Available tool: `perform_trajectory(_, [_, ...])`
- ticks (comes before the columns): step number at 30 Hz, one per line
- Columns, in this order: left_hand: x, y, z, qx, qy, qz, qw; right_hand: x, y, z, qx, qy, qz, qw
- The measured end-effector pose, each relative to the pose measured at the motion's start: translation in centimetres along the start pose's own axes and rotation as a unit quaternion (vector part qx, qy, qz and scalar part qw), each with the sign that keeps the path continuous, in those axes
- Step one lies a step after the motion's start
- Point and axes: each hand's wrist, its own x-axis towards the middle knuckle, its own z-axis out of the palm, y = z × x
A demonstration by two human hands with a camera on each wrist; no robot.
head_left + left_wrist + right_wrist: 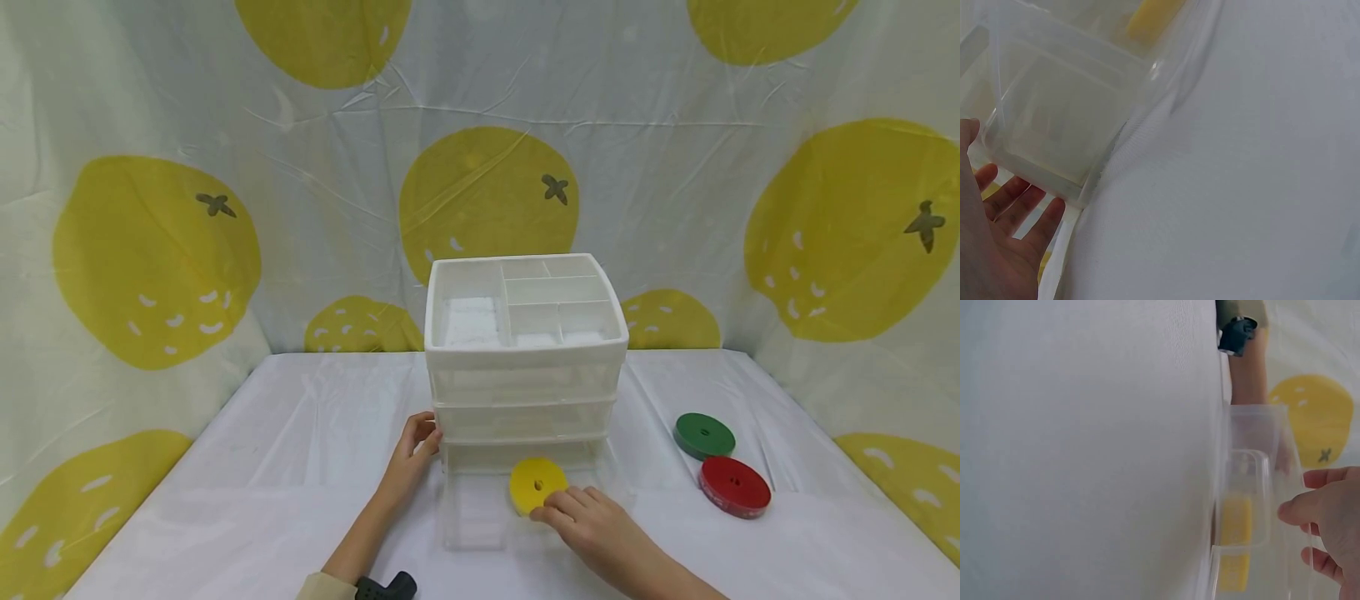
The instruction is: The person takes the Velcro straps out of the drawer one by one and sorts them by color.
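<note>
A white drawer unit [525,358] stands at the middle of the table with its clear bottom drawer [474,521] pulled out. Inside that drawer lies a flat yellow roll of tape [537,482], seen through the plastic as a yellow band [1235,542] in the right wrist view. My right hand [596,525] is over the drawer's front edge, beside the roll, fingers loosely bent. The right wrist view shows its thumb and fingers [1329,519] apart near the rim, pinching nothing visible. My left hand [415,446] rests fingertips against the unit's left side, fingers extended [1019,215].
A green roll [705,436] and a red roll [735,487] lie on the white tablecloth [300,442] to the right, close together. The unit's top tray [471,321] has several compartments. Behind hangs a lemon-print curtain [322,208].
</note>
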Motion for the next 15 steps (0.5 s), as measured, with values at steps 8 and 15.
perform_trajectory(8, [0.08,-0.05,0.02,-0.005,0.001,-0.001,1.0000,-0.35,-0.43,-0.18,0.015,0.008,-0.007,0.9998])
perform_trajectory(15, [0.08,-0.10,0.00,-0.005,0.001,0.002,1.0000,-0.40,-0.83,-0.31,0.025,0.011,-0.023,0.9994])
